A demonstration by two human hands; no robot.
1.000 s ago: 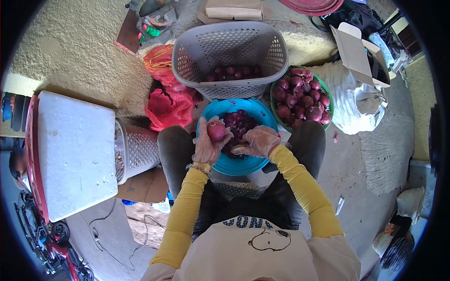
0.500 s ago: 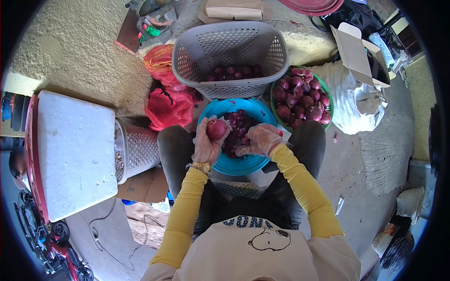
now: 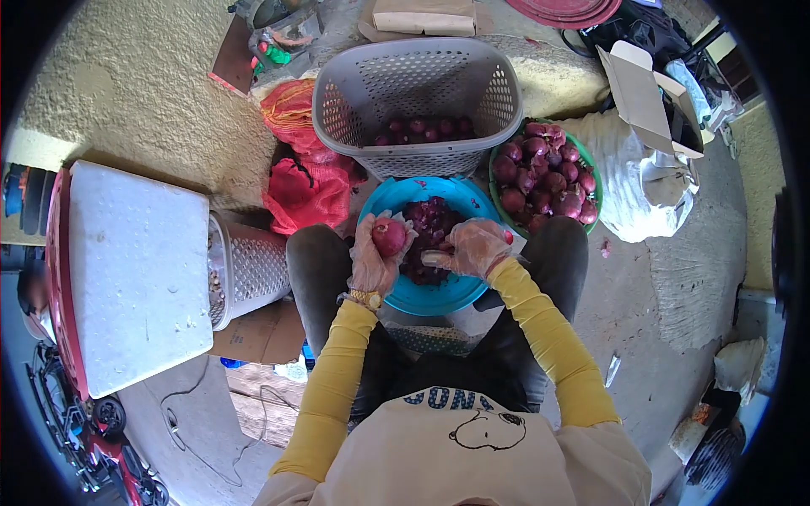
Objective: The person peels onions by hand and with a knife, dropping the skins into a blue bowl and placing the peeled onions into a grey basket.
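Note:
My left hand [image 3: 371, 263], in a clear plastic glove, is closed around a red onion [image 3: 389, 237] above the left side of a blue basin [image 3: 430, 301]. On the right side of the basin, my gloved right hand [image 3: 477, 247] is closed on what looks like a small knife with a red handle [image 3: 508, 237]; the fingers hide most of it. Dark red onion skins [image 3: 429, 221] lie in the basin between my hands. A green basin [image 3: 600, 190] heaped with unpeeled red onions [image 3: 544, 181] stands to the right.
Behind the blue basin stands a grey perforated basket [image 3: 418, 156] with several onions [image 3: 426, 129] inside. Red mesh sacks [image 3: 308, 194] lie to its left. A white foam lid [image 3: 139, 278] and a perforated bin [image 3: 257, 261] stand left. A white sack [image 3: 629, 198] sits right.
My right hand has turned and lifted slightly, its fingertips shifting up over the skins. The left hand still holds the onion in nearly the same spot.

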